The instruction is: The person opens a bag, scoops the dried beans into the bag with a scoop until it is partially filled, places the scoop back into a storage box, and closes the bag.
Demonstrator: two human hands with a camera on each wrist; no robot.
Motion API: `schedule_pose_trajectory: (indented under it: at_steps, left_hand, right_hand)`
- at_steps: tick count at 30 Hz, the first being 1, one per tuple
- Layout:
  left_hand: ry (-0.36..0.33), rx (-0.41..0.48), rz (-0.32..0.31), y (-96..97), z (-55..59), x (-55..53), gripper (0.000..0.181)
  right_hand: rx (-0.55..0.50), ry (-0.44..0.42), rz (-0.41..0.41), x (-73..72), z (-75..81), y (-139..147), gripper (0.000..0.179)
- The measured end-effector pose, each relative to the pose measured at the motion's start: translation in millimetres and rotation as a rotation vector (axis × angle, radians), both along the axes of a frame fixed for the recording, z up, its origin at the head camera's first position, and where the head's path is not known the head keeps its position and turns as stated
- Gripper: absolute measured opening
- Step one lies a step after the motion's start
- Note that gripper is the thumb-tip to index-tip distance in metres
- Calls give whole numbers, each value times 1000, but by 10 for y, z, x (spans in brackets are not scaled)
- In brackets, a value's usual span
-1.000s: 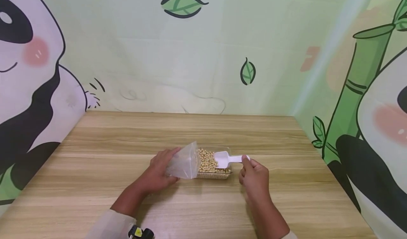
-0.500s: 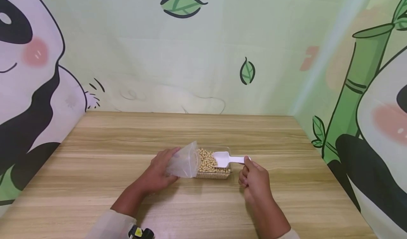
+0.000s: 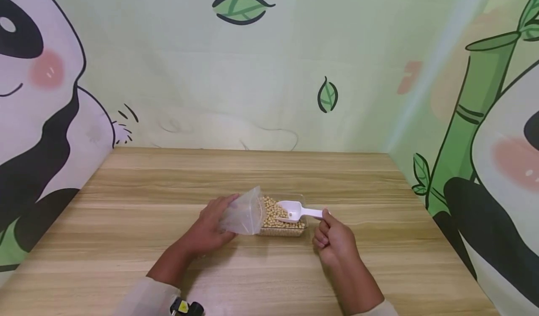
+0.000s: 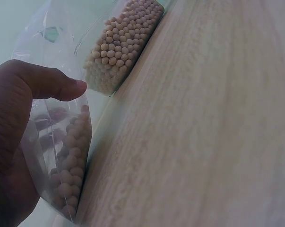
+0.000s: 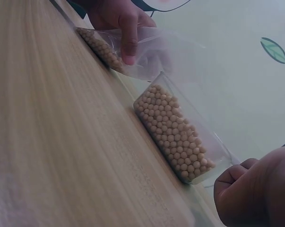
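My left hand [image 3: 212, 225] grips a clear plastic bag [image 3: 243, 215] from its left side, thumb along the near face. Round beige beans, likely soybeans [image 4: 69, 182], lie in the bottom of the bag in the left wrist view. To the right stands a clear rectangular container [image 5: 162, 82] holding many more of these beans [image 3: 273, 212]. A white scoop [image 3: 291, 209] has its front edge in the beans, a bean or so lying in its bowl. My right hand [image 3: 337, 237] pinches the scoop's handle end between thumb and forefinger, the other fingers curled under.
The wood-grain table [image 3: 269, 278] runs back to a pale green wall [image 3: 189, 73] printed with pandas, leaves and bamboo. The bag's mouth overlaps the container's left end in the head view. A small black device [image 3: 187, 306] sits at the left sleeve.
The scoop has moved slightly left, deeper into the beans, and a bean or so now shows in its bowl. My right hand moved left with it. The left hand and bag stay put.
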State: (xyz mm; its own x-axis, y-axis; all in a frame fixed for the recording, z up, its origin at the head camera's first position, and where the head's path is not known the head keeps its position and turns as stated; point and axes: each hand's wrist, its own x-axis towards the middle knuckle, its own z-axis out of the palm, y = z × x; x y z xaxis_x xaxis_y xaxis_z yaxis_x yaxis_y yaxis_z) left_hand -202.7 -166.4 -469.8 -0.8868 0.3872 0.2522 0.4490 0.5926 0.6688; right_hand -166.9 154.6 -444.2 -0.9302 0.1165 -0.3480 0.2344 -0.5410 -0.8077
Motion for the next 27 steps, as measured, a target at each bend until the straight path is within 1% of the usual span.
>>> schedule_pose_trajectory:
  at_steps: [10,13,15,22,27]
  left_hand:
    - [26,-6,-8,-10,-1,-2,85]
    - [20,-9,-5,-10,4,3,86]
    - [13,-9,-4,-9,-1,2,86]
    - [60,-6,-17,-29,-8,-5,85]
    - [54,-1,-18,-38,-27,-13,86]
  right_hand:
    - [-79,9,34,-11,-41,3,44]
    - [-96,12,45,-13,-49,9,45]
    - [-104,17,55,-12,-51,11,46]
    - [-154,31,72,-4,-38,25,47]
    - [-175,35,76,-3,-25,32,47]
